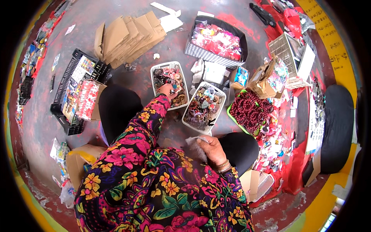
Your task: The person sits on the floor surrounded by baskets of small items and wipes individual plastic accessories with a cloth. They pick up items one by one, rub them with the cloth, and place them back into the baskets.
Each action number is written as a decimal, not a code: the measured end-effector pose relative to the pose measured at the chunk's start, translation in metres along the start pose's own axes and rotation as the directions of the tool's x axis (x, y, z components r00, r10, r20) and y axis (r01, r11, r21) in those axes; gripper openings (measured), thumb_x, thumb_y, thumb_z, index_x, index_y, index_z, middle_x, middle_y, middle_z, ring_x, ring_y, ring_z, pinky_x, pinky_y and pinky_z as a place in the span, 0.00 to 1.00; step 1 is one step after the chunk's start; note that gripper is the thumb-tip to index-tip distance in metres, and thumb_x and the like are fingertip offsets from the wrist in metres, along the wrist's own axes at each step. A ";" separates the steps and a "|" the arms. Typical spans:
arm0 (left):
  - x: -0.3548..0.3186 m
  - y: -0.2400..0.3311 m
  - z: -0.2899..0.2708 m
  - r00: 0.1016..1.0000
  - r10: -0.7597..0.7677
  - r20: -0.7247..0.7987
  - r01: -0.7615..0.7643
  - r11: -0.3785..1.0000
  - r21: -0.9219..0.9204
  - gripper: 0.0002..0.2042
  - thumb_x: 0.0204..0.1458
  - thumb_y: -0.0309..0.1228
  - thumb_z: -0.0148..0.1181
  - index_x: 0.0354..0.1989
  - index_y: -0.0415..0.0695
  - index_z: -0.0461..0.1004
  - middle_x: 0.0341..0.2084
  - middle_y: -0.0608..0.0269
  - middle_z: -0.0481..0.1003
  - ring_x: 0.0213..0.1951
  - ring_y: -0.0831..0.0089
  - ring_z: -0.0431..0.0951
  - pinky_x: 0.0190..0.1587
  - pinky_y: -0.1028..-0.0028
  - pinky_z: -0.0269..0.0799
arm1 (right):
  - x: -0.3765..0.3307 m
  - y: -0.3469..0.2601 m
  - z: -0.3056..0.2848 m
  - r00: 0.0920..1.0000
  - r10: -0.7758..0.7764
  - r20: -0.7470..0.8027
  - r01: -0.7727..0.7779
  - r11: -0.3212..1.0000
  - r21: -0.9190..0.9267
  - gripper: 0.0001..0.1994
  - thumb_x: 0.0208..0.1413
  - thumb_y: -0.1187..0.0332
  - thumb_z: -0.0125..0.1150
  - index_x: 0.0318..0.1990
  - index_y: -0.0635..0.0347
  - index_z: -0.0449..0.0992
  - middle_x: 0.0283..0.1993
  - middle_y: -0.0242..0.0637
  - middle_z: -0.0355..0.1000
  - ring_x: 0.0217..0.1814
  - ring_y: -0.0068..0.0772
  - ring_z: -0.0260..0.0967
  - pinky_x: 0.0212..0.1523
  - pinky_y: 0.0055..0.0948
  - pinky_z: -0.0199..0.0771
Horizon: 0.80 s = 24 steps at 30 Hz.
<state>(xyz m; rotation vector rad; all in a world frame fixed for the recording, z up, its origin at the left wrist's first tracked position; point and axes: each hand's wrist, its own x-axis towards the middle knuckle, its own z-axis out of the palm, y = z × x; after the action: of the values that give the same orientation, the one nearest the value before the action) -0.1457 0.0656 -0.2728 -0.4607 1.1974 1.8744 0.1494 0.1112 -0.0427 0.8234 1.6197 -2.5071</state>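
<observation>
My left hand (pixel 167 91) reaches into a white plastic basket (pixel 153 69) heaped with hair ties (pixel 179 86). Its fingers are curled down on the pile, and whatever they pinch is too small to make out. Close to my lap, my right hand (pixel 215 151) grips a thin greyish see-through bag (pixel 197 149) between thumb and fingers; bracelets circle that wrist. Between the hands, a second white basket (pixel 224 101) holds more hair ties and bands in mixed colours.
Dark red beads (pixel 251 112) fill a green-rimmed tray at right. Beyond the baskets stands a patterned bin (pixel 216 58) of pink and red packets. Flattened cardboard (pixel 129 36) lies at far left, near a black crate (pixel 67 125). An opened carton (pixel 264 83) stands behind the beads.
</observation>
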 end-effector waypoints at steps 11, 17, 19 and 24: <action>-0.126 0.064 0.072 0.805 0.135 0.578 0.097 0.931 -0.352 0.14 0.47 0.30 0.47 0.42 0.41 0.69 0.37 0.57 0.71 0.41 0.60 0.71 0.46 0.59 0.66 | -0.011 0.008 -0.018 0.999 -0.046 -0.014 0.048 0.937 0.345 0.11 0.55 0.66 0.53 0.40 0.64 0.73 0.36 0.31 0.72 0.36 0.22 0.68 0.41 0.23 0.68; -0.199 0.090 0.085 0.795 0.070 0.603 0.191 0.914 -0.358 0.20 0.52 0.42 0.44 0.38 0.34 0.68 0.36 0.50 0.70 0.39 0.54 0.70 0.42 0.60 0.69 | -0.019 -0.004 -0.024 0.983 -0.183 0.031 0.150 0.882 0.446 0.20 0.57 0.60 0.48 0.50 0.66 0.65 0.45 0.38 0.69 0.47 0.33 0.67 0.50 0.33 0.65; -0.210 0.092 0.080 0.772 0.027 0.635 0.218 0.927 -0.305 0.22 0.53 0.45 0.43 0.36 0.33 0.69 0.35 0.50 0.70 0.39 0.53 0.70 0.40 0.62 0.70 | -0.024 -0.017 -0.024 0.969 -0.245 0.041 0.197 0.859 0.472 0.21 0.57 0.60 0.48 0.52 0.66 0.63 0.48 0.39 0.67 0.49 0.35 0.66 0.52 0.36 0.64; -0.230 0.090 0.074 0.749 -0.004 0.663 0.220 0.945 -0.243 0.21 0.54 0.44 0.45 0.35 0.33 0.69 0.32 0.50 0.71 0.37 0.55 0.71 0.36 0.67 0.71 | -0.059 -0.102 -0.021 0.874 -0.483 -0.055 0.447 0.754 0.482 0.28 0.53 0.53 0.52 0.55 0.61 0.58 0.53 0.40 0.63 0.56 0.40 0.59 0.57 0.42 0.57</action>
<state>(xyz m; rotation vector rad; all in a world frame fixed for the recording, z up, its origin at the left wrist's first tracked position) -0.0763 0.0086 -0.0314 -0.0060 0.3908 1.8824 0.1762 0.1607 0.0629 0.3510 1.3087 -3.3348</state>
